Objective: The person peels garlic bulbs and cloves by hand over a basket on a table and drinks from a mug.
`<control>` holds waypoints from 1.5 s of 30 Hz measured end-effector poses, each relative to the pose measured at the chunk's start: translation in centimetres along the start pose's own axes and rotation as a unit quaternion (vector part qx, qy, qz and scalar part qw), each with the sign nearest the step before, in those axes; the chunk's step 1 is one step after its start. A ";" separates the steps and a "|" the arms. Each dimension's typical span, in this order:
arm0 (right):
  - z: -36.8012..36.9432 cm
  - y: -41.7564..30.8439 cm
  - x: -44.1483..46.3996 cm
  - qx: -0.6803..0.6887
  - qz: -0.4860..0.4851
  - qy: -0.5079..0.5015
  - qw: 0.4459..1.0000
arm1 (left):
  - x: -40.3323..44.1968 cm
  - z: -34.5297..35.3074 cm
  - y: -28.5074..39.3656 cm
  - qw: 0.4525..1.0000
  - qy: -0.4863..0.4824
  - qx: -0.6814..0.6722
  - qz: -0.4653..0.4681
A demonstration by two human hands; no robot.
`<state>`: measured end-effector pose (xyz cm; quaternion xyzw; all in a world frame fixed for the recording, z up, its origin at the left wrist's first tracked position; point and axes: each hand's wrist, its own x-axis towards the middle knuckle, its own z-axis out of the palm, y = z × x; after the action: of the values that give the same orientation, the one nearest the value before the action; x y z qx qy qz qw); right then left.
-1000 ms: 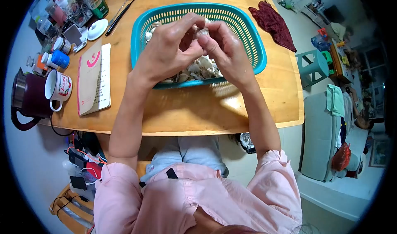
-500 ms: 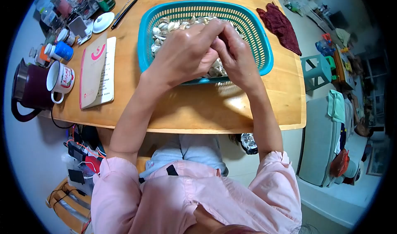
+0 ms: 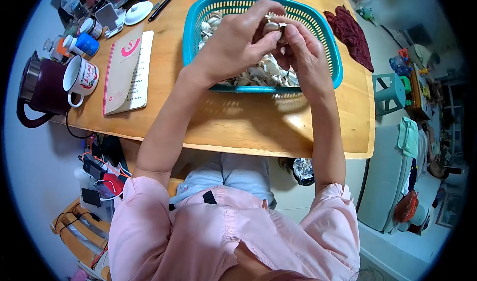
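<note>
Both of my hands are above a teal plastic basket (image 3: 189, 47) that holds many garlic cloves (image 3: 271, 71) and pale papery skins. Between my fingers is a piece of garlic (image 3: 272, 27) with whitish cloves showing. My left hand (image 3: 236, 41) pinches it from the left, thumb and fingers bent round it. My right hand (image 3: 309, 55) is closed on its other side, with the thumb pressed against a darker bit of skin. The fingers hide part of the piece and the middle of the basket.
Left of the basket lie an open booklet (image 3: 121, 77), an enamel mug (image 3: 82, 80) and a dark kettle (image 3: 44, 89). Jars and a white lid (image 3: 138, 13) stand farther back. A maroon cloth (image 3: 349, 37) rests at the table's right edge, near a green stool (image 3: 389, 94).
My hands have turned and parted slightly, so the garlic between the fingers now shows. The whole scene has shifted a little to the right as the head moved.
</note>
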<state>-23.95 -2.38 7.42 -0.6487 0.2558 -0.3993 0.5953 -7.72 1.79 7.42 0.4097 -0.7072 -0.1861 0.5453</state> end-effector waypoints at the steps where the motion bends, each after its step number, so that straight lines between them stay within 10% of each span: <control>1: 0.1 -0.2 0.0 0.025 0.008 0.004 1.000 | 0.0 -0.3 0.1 0.999 -0.024 -0.012 -0.037; 12: -0.2 -0.8 0.0 0.128 0.040 0.004 0.991 | 0.4 -1.4 0.0 0.958 -0.038 -0.236 -0.160; 24: -0.4 -0.3 0.1 0.019 -0.011 -0.026 0.999 | 0.1 -1.2 0.0 0.985 -0.058 -0.050 -0.157; 36: 0.1 -0.2 -0.1 -0.110 -0.092 0.047 0.989 | 0.4 -2.1 0.1 0.941 -0.084 -0.232 -0.230; 45: 0.1 -0.1 -0.1 -0.123 -0.133 0.054 0.982 | 0.3 -1.7 -0.2 0.981 -0.055 -0.121 -0.143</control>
<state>-23.91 -2.22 7.47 -0.7229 0.2464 -0.4743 0.4379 -6.08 1.75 8.03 0.4270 -0.6424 -0.3687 0.5187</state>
